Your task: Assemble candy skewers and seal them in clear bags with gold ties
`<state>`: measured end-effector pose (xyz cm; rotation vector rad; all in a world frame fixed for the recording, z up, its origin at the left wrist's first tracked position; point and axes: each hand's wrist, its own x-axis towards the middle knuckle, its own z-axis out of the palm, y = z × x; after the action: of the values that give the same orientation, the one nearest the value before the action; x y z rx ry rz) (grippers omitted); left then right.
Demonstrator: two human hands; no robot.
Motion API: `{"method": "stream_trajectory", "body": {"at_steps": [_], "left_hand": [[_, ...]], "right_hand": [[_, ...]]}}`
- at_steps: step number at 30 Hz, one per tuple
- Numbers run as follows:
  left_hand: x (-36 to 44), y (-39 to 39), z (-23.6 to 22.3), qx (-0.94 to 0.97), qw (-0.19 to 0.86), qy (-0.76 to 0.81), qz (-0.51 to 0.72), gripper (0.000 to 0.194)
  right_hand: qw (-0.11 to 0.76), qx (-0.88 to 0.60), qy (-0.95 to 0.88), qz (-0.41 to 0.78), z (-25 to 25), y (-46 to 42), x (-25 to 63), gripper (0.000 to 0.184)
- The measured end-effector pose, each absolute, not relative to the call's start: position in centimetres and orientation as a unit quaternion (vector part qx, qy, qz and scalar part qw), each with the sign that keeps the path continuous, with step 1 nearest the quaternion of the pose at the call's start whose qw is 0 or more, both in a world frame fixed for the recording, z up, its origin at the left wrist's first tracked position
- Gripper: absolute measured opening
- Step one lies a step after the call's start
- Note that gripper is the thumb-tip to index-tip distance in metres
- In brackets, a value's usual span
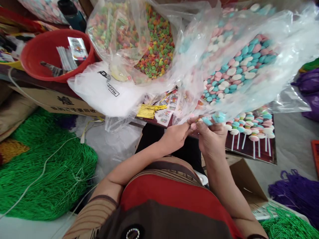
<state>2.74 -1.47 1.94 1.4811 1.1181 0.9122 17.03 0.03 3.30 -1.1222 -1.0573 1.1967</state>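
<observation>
My right hand (pixel 213 137) is closed on blue marshmallows (pixel 216 118) held at the table edge; they look strung in a row, though any stick is hidden by the fingers. My left hand (pixel 174 136) meets it, fingertips pinched on a small pink marshmallow (pixel 193 125). Just beyond both hands lies an open clear bag of pink, white and blue marshmallows (pixel 231 71). Right of my right hand, several marshmallow skewers (pixel 251 127) on white sticks lie in a row. Farther left is an open bag of colourful ring gummies (pixel 159 46).
A bundle of yellow twist ties (pixel 147 112) and printed cards (pixel 168 108) lie left of my hands. Behind them are white bags (pixel 99 89) and a red basin (pixel 54 36) with packets. Green bead strands (pixel 45 172), purple strands (pixel 296 192) and a cardboard box (pixel 248 182) flank me.
</observation>
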Motion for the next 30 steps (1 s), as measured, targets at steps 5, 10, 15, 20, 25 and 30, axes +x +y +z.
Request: {"method": "stream_trajectory", "body": {"at_steps": [5,10,15,20,25,30], "left_hand": [[-1.7,0.0,1.0,0.514,0.45,0.569,0.457,0.024],[-5.7,2.9,0.5,0.316,0.489,0.568,0.582,0.04],[-7.1,4.4,-1.0,0.274,0.48,0.608,0.57,0.037],[-7.0,4.2,-2.0,0.271,0.485,0.614,0.561,0.032],[-7.0,4.2,-1.9,0.272,0.481,0.615,0.563,0.034],[-7.1,4.4,-2.3,0.277,0.478,0.613,0.565,0.041]], "right_hand": [[0.406,-0.425,-0.567,0.577,2.5,3.9,14.9,0.037],[0.274,-0.446,-0.77,0.364,0.4,8.5,10.4,0.024],[0.12,-0.482,-0.843,0.205,-1.7,10.2,7.2,0.022],[0.162,-0.47,-0.84,0.217,-2.7,10.9,7.9,0.023],[0.202,-0.489,-0.798,0.288,-2.8,11.7,8.9,0.022],[0.25,-0.5,-0.726,0.401,-2.7,11.7,9.4,0.021]]}}
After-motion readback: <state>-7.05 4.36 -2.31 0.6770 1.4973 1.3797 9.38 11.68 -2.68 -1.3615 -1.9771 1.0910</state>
